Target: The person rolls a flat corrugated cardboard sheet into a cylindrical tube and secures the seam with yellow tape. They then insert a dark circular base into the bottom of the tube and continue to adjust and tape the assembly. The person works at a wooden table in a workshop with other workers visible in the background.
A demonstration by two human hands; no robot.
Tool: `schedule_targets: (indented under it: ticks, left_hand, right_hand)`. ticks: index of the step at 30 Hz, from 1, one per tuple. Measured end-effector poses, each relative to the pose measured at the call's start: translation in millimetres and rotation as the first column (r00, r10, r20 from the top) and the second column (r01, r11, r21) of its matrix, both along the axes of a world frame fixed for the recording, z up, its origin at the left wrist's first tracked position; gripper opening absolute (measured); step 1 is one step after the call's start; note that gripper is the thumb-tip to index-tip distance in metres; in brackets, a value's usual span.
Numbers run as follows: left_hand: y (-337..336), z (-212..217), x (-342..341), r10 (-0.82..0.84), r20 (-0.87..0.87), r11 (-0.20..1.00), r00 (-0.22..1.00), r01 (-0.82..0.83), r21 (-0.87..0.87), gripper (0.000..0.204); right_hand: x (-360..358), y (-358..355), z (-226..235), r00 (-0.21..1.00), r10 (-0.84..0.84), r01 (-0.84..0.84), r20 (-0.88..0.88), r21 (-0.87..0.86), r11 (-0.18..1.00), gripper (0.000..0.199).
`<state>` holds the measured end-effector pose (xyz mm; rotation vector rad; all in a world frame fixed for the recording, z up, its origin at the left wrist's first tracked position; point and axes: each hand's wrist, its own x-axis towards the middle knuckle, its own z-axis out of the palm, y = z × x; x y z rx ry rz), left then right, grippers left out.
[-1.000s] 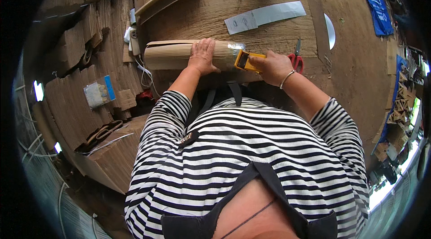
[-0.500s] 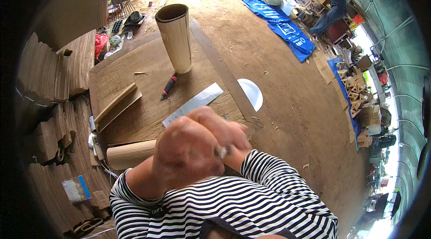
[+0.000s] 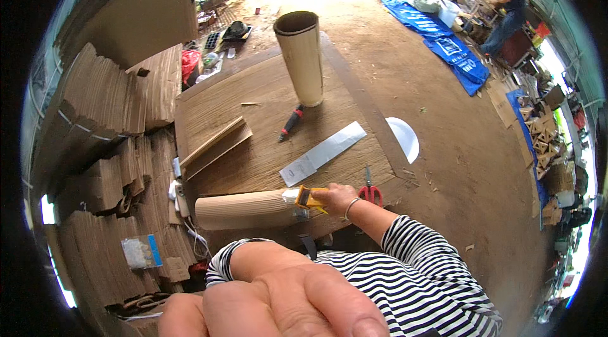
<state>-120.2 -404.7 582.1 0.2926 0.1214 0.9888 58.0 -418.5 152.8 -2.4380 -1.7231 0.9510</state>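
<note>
Right grip on tape dispenser (image 3: 306,198)

My right grip (image 3: 337,199) is closed round the tape dispenser, six o'clock, at the right end of the cardboard roll (image 3: 244,209), which lies around half past seven on the tabletop (image 3: 259,169). Left grip (image 3: 272,302) looms lower, fingers curled; can't tell if holding anything.

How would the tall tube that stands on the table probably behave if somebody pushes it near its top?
The tube may well tip, as it stands upright, much taller than wide. It is probably light for its size, since its open top shows a hollow inside. It looks fairly stiff: the wall stands on the table without sagging.
</note>
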Motion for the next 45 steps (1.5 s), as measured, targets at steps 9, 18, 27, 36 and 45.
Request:
schedule_targets:
  ticks: [9,18,27,36,45]
  left_hand:
    - [16,-65,15,0.079,0.387,0.926,0.919,-0.211,0.313,0.015]
    - [177,-408,25,0.843,-0.366,0.001,0.395,0.678,0.735,0.072]
    - [154,-515,6,0.843,-0.537,-0.070,0.033,0.996,-0.049,0.122]
    - [220,-500,77,0.727,-0.686,-0.210,-0.023,0.944,-0.253,0.116]
    - [253,-527,93,0.580,-0.814,-0.246,-0.039,0.944,-0.220,0.110]
  right_hand:
    - [5,1,-6,0.998,0.004,-0.007,0.062,0.055,0.998,0.050]
    - [8,-2,-22,0.997,-0.023,0.012,0.073,0.143,0.990,0.033]
    - [43,-3,-55,0.966,-0.192,0.216,-0.175,0.135,0.967,0.051]
    - [-16,-95,-153,0.283,-0.406,0.805,-0.869,-0.015,0.593,0.065]
    - [-155,-153,-116,-0.013,-0.511,0.797,-0.859,-0.318,0.513,0.067]
